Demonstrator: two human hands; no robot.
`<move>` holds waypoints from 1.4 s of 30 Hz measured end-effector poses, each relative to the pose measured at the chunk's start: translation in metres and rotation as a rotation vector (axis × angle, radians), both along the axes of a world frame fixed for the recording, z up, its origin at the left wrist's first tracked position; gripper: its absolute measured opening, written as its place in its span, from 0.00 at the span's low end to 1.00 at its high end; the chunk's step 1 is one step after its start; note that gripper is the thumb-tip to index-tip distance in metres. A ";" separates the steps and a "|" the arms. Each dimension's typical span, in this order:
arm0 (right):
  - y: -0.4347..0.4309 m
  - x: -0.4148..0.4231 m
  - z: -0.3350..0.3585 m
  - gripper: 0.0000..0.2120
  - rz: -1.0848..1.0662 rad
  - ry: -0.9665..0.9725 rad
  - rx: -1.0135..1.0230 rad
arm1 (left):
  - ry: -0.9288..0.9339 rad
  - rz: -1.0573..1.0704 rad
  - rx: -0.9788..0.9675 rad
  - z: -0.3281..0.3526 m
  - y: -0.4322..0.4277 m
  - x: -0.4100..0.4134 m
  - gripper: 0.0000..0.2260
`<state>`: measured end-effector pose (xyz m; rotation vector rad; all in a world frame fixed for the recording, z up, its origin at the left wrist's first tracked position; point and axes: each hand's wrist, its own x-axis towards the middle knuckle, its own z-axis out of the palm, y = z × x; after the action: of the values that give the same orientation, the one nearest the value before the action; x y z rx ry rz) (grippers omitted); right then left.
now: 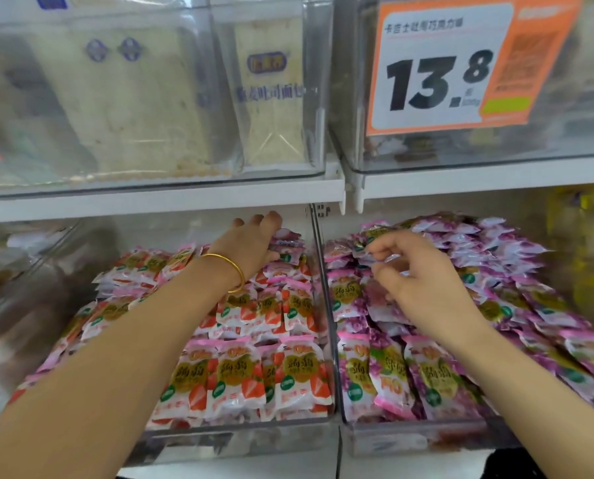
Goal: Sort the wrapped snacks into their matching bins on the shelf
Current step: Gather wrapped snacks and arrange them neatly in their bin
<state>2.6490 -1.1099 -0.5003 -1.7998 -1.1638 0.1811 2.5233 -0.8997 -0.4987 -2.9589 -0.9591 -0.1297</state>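
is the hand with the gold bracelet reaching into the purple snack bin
No, the left hand with the gold bracelet reaches to the back of the red snack bin; the right hand is over the purple snack bin.

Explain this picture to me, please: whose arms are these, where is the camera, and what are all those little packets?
There is no machine here. A person wears a camera on the head, so you look down along their own two bare arms at a shop shelf.

The left hand, with a gold bangle on its wrist, reaches to the back of a clear bin full of red-and-white wrapped snacks. The right hand is over the neighbouring bin of purple wrapped snacks, its fingertips pinching at a small packet; the blur hides how firm the grip is.

On the shelf above stand clear bins of wrapped bread and an orange price tag reading 13.8.
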 end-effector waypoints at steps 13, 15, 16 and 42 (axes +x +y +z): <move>-0.001 0.001 -0.001 0.09 -0.001 0.060 -0.003 | -0.160 -0.055 -0.021 -0.001 0.010 -0.004 0.17; -0.002 0.001 0.001 0.09 0.001 0.057 -0.002 | -0.204 -0.051 -0.028 0.000 0.010 -0.007 0.17; -0.002 0.000 0.001 0.09 0.004 0.058 0.003 | -0.220 -0.052 -0.024 0.000 0.011 -0.009 0.18; -0.021 -0.036 0.029 0.17 0.210 0.704 0.155 | -0.562 -0.536 0.373 0.034 -0.089 -0.072 0.21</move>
<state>2.6134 -1.1309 -0.4714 -1.3031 -0.8180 0.7597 2.4516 -0.9883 -0.4644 -2.7645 -0.0876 -1.0591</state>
